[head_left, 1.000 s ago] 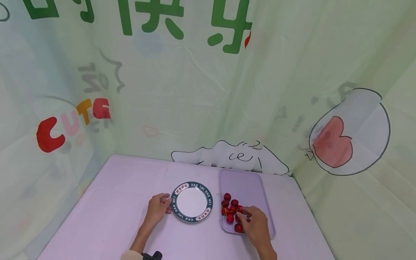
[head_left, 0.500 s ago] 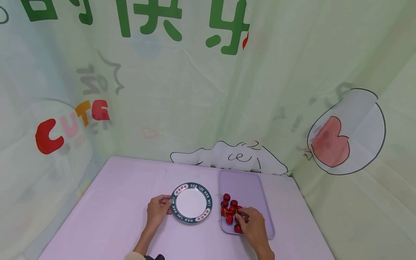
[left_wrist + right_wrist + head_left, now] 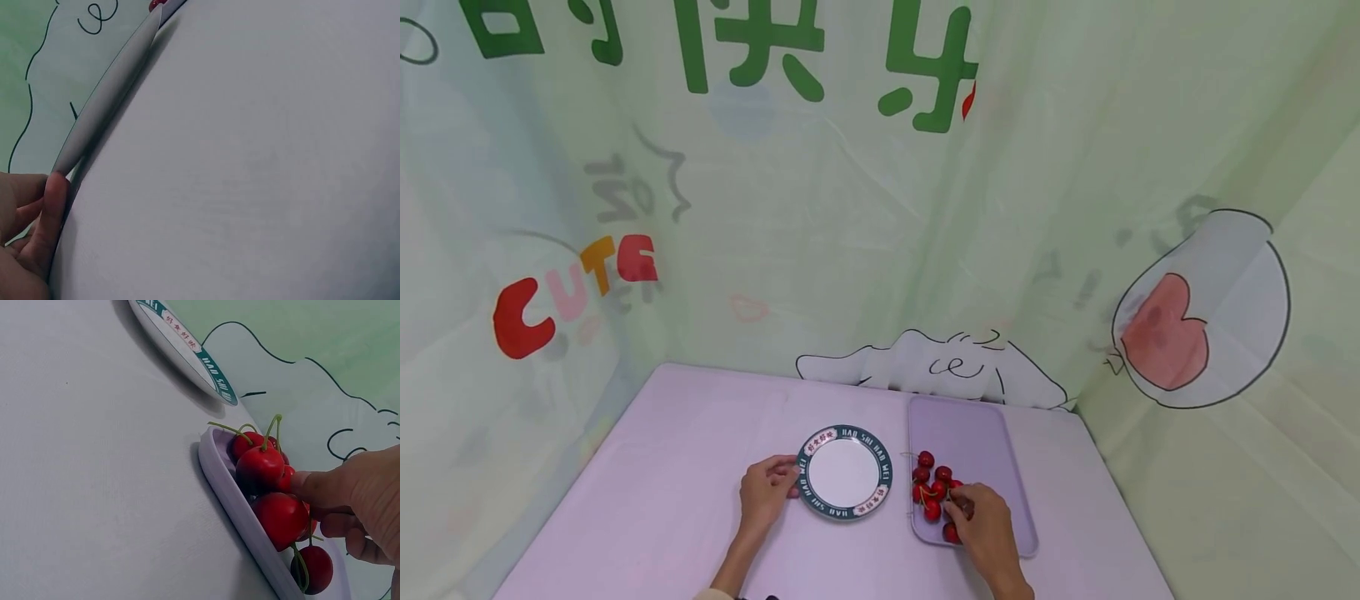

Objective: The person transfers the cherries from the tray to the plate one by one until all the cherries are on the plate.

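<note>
One plate (image 3: 845,472), one tray (image 3: 985,433) and about eight cherries (image 3: 934,487) are being shown, with two hands (image 3: 765,492).

- Soft, even, bright light throughout; no glare.
- Head view bends at its edges, the backdrop (image 3: 850,208) curving.
- Faint shadow lies under the plate (image 3: 187,347) on the tabletop (image 3: 81,487).
- Left wrist view is close and blurred.

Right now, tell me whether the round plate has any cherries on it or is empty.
Empty: the plate shows only its bare white centre. The cherries all lie in the tray beside it.
</note>
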A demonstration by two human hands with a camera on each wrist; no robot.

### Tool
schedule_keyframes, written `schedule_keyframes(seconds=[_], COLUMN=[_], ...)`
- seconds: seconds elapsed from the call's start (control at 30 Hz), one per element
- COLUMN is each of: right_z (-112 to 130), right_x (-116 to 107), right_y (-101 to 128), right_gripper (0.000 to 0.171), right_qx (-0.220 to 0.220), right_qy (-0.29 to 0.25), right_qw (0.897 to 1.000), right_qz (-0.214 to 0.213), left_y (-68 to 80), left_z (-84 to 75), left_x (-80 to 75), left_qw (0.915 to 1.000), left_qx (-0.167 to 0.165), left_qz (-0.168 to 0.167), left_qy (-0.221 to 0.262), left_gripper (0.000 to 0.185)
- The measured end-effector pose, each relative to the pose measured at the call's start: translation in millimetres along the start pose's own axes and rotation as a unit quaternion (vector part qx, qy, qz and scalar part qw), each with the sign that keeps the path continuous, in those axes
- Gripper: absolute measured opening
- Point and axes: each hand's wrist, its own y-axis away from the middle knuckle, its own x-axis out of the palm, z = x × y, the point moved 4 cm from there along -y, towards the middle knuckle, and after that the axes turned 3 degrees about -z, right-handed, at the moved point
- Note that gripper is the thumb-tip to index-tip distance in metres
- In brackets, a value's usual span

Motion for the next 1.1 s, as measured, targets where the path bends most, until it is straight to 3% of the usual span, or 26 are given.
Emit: schedule_keyframes(seconds=[0.17, 0.37, 0.5, 0.67, 0.8, 1.1], right_z=[-2.5, 6.0, 16.9, 23.7, 15.0, 0.9], right_x=[2.4, -5.1, -16.7, -27.9, -27.0, -25.2], right_y=[0.6, 1.7, 1.3, 0.6, -1.4, -3.1], right_gripper=[0.011, 0.009, 0.009, 0.005, 0.005, 0.006], right_qx=[-0.009, -0.004, -0.003, -0.009, 0.01, 0.064], right_qy=[0.006, 0.036, 0.039, 0.012, -0.01, -0.049], right_qw=[1.0, 0.999, 0.997, 0.994, 0.99, 0.984], right_qz=[-0.006, -0.025, -0.059, -0.111, -0.138, -0.157], left_y=[1.7, 3.5, 3.3, 2.0, 1.1, 1.2], left_z=[1.7, 1.1, -0.1, -2.0, -2.1, 0.0], left_x=[-1.0, -2.7, -2.5, -1.8, -1.8, -2.2], left_qw=[0.9996, 0.9996, 0.9997, 0.9995, 0.9994, 0.9996], left_qx=[0.023, 0.022, 0.021, 0.025, 0.025, 0.022], left_qz=[0.007, 0.012, 0.009, 0.014, 0.016, 0.016], left_qy=[0.014, 0.01, 0.007, 0.016, 0.018, 0.007], left_gripper=[0.021, 0.022, 0.023, 0.023, 0.023, 0.023])
